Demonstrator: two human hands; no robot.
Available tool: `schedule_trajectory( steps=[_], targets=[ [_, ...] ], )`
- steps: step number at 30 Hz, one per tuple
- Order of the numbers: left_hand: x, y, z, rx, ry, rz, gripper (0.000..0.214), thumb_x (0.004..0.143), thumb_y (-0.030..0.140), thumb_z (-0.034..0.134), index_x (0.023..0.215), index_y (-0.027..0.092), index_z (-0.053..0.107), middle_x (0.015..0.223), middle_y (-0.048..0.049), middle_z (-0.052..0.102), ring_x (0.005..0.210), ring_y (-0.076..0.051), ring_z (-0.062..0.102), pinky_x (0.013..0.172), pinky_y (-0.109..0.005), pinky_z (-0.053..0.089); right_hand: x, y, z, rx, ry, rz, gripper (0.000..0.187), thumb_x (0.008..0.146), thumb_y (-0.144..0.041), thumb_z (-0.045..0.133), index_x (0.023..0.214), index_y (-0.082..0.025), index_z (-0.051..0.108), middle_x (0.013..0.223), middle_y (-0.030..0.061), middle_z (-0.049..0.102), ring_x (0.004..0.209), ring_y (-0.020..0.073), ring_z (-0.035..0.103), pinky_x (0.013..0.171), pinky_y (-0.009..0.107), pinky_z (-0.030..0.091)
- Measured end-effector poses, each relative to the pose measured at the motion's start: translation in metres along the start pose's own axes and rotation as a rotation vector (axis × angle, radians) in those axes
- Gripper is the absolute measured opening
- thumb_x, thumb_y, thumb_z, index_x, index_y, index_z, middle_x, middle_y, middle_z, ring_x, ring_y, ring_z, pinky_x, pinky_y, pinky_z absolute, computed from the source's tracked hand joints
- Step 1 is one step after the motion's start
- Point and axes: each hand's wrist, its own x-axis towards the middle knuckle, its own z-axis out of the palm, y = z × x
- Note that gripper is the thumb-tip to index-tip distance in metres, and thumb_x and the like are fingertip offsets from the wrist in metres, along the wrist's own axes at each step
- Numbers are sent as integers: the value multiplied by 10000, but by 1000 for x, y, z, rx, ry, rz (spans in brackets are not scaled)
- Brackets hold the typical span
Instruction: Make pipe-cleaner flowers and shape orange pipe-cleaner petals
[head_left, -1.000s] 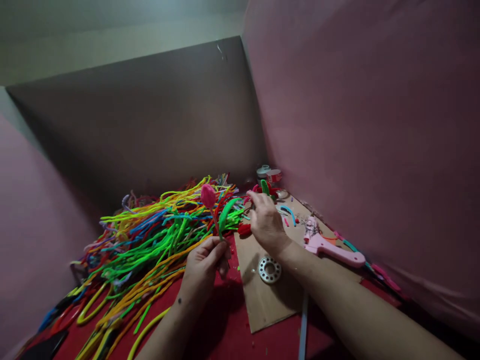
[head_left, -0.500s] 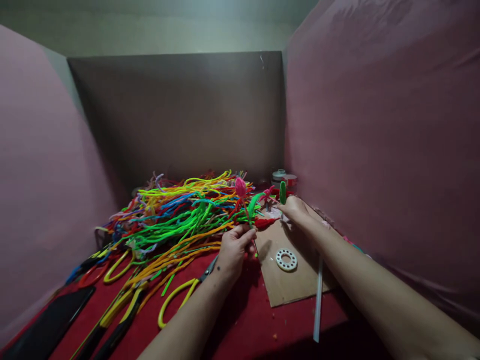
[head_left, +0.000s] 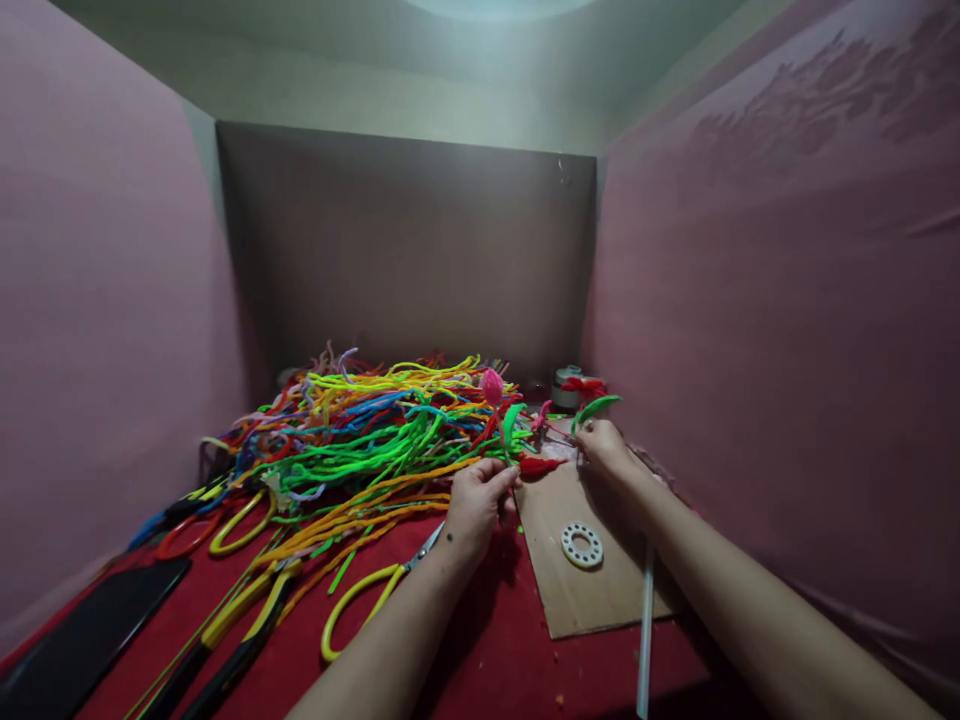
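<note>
My left hand [head_left: 480, 505] is closed, its fingers pinching the stem of a pipe cleaner flower with a round pink head [head_left: 492, 386] and a green leaf [head_left: 511, 428]. Over the far part of a brown board [head_left: 600, 600], my right hand [head_left: 606, 448] is closed on a curved green pipe cleaner leaf [head_left: 598, 409]. Just behind that leaf shows a fuzzy red piece [head_left: 583, 385]; whether it joins the leaf I cannot tell. Between the hands lie a red fuzzy piece [head_left: 541, 467] and a small pink one [head_left: 541, 414]. A white ring with holes [head_left: 582, 546] rests on the board.
A large heap of coloured pipe cleaners [head_left: 390, 430] covers the back left. Yellow-handled scissors [head_left: 360, 595] lie beside my left forearm, with pliers [head_left: 255, 610] and a black flat object [head_left: 94, 635] further left. A translucent glue stick [head_left: 646, 630] crosses the board's front edge. A jar [head_left: 568, 388] stands behind.
The view has tilted up slightly. The green leaf at my right hand has turned from upright to leaning right, and the red piece now shows behind it. My left hand keeps its flower.
</note>
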Motion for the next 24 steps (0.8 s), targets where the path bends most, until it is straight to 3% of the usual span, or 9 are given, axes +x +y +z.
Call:
schedule_trajectory(
  steps=[2, 4, 8, 13, 20, 24],
  targets=[
    [0, 1, 1, -8, 3, 7, 292, 628, 380, 681, 604, 117, 558, 371, 40, 497, 262, -44, 379, 290, -155, 293, -10, -5, -2, 140, -28, -32, 267, 783, -337, 565, 710, -84, 605, 643, 53, 599, 535, 114, 533, 488, 227, 413],
    [-1, 3, 3, -18, 8, 25, 302, 628, 388, 683, 631, 123, 540, 439, 28, 550, 275, -40, 393, 288, -156, 310, -22, -14, -5, 281, -48, -79, 289, 758, -364, 551, 626, -108, 578, 529, 24, 544, 462, 107, 480, 438, 219, 361],
    [-1, 8, 6, -47, 39, 83, 352, 627, 422, 683, 729, 159, 472, 613, 6, 636, 339, -64, 482, 275, -155, 340, -48, -38, -13, 534, -91, -209, 245, 739, -372, 519, 635, -152, 553, 506, -10, 502, 433, 98, 420, 413, 212, 327],
    [-1, 11, 5, -54, 88, 180, 356, 651, 417, 669, 809, 163, 476, 575, 38, 587, 382, -89, 530, 325, -180, 414, -72, -60, -10, 723, -171, -318, 188, 742, -361, 516, 651, -197, 528, 541, -27, 472, 471, 110, 417, 412, 215, 340],
    [-2, 8, 11, -21, 115, 229, 305, 670, 382, 640, 827, 150, 520, 631, 10, 599, 499, -139, 617, 459, -249, 503, -83, -49, 11, 696, -226, -419, 156, 762, -274, 477, 639, -196, 531, 592, -15, 499, 548, 131, 454, 523, 244, 377],
    [-5, 7, 13, 114, 123, 224, 268, 696, 396, 614, 773, 148, 549, 651, -13, 621, 490, -128, 605, 413, -215, 460, -89, -47, 8, 635, -195, -478, 170, 761, -226, 472, 597, -196, 509, 565, -22, 487, 551, 128, 430, 555, 248, 353]
  ],
)
